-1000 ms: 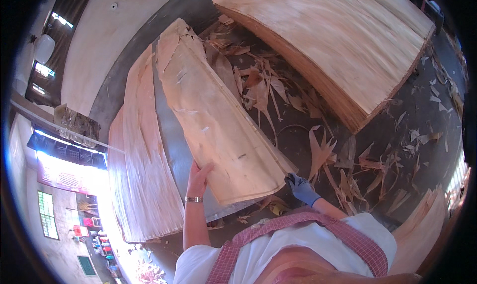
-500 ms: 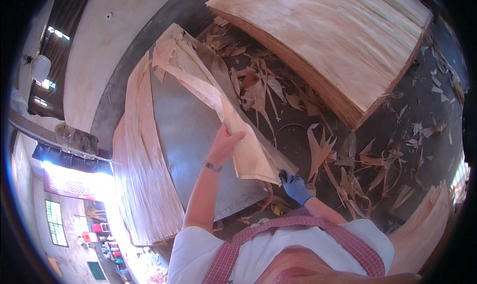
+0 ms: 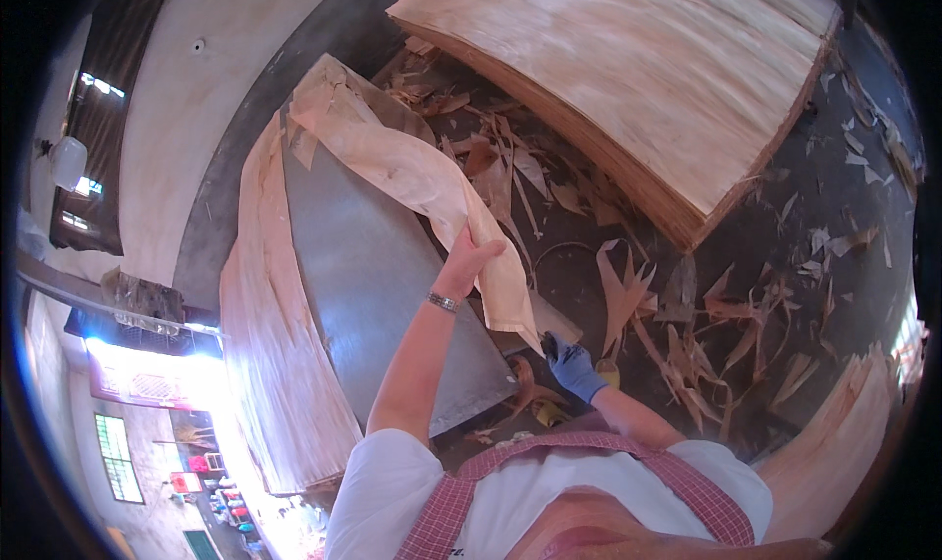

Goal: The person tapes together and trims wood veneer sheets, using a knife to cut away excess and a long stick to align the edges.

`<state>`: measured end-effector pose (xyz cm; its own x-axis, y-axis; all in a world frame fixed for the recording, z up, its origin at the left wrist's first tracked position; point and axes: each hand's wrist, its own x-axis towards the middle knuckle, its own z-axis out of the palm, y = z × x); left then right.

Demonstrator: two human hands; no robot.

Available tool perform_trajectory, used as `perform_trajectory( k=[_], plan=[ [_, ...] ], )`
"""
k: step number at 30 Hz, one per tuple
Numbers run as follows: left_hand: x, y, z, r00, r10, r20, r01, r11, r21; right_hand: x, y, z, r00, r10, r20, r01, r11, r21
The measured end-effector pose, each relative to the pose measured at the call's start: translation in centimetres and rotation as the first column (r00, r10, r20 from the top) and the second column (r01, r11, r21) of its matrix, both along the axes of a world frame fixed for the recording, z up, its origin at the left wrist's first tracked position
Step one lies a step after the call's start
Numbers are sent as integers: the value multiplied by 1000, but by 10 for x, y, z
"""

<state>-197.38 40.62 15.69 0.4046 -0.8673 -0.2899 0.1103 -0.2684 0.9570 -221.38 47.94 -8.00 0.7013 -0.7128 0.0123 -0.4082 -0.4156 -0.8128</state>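
A long pale wood veneer sheet (image 3: 417,179), narrow and twisted, stretches over the right side of a grey metal-topped table (image 3: 358,236). My bare left hand (image 3: 473,261), with a metal band at the wrist, is closed around the sheet's near part, thumb on top. At the tapered near end, my right hand (image 3: 574,366), in a blue glove with dark fingertips, is closed at the sheet's corner; its fingers partly hide what is pinched. On the table's left side lies more veneer (image 3: 280,334) in long, rippled layers.
A thick stack of veneer sheets (image 3: 628,79) stands at the far right. Torn veneer scraps (image 3: 687,364) litter the dark floor between stack and table. More veneer (image 3: 834,452) leans at the near right. A pale wall (image 3: 196,109) rises at the left.
The sheet has bunched into a narrower, twisted strip, baring more of the table's right side. My left hand has moved slightly right and away from me; my right hand stays at the near end.
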Motion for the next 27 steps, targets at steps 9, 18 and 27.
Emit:
perform_trajectory(
  k=[9,18,27],
  plan=[
    [-9,-28,-1,995,-67,74,67,998,3,-5,-17,45,984,52,-171,-56,998,-17],
    [-5,-88,-62,956,-252,147,220,954,205,-10,-27,43,995,81,-66,-73,991,108],
    [-16,-130,-122,934,-344,103,297,901,317,-16,-29,17,999,23,-25,-14,946,323]
  ],
)
